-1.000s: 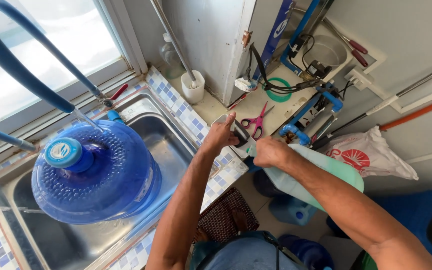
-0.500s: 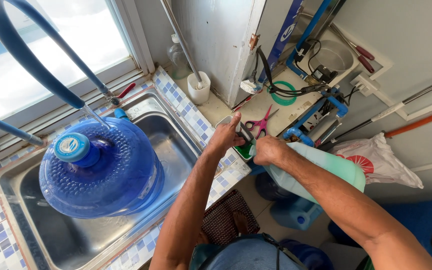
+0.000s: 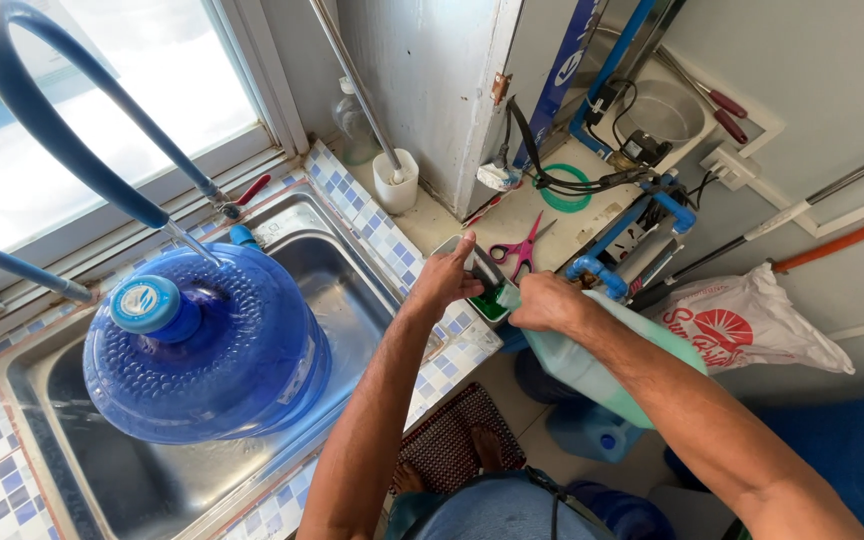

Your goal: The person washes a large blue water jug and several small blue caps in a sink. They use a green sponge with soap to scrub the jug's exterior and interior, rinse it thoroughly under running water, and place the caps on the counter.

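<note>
My left hand (image 3: pixel 447 275) grips a small grey container (image 3: pixel 474 258) at the edge of the tiled counter; green liquid (image 3: pixel 492 300) shows in it. My right hand (image 3: pixel 544 302) holds the neck of a pale green soft pouch (image 3: pixel 592 370), tipped with its mouth against the container. The pouch's body hangs below my right forearm. A large blue water bottle (image 3: pixel 202 350) with a light blue cap stands in the steel sink (image 3: pixel 347 300) to the left, apart from both hands.
Pink-handled scissors (image 3: pixel 519 250) lie just behind the container. A white cup (image 3: pixel 395 180) holding a metal rod, a green ring (image 3: pixel 564 190), blue pipes (image 3: pixel 642 215) and a white printed bag (image 3: pixel 742 325) crowd the right side. A blue hose (image 3: pixel 62 150) arcs over the sink. A dark mat (image 3: pixel 452 440) lies on the floor.
Both hands stay at the container with the pouch held against it. The view has shifted slightly, nothing else visibly moved.
</note>
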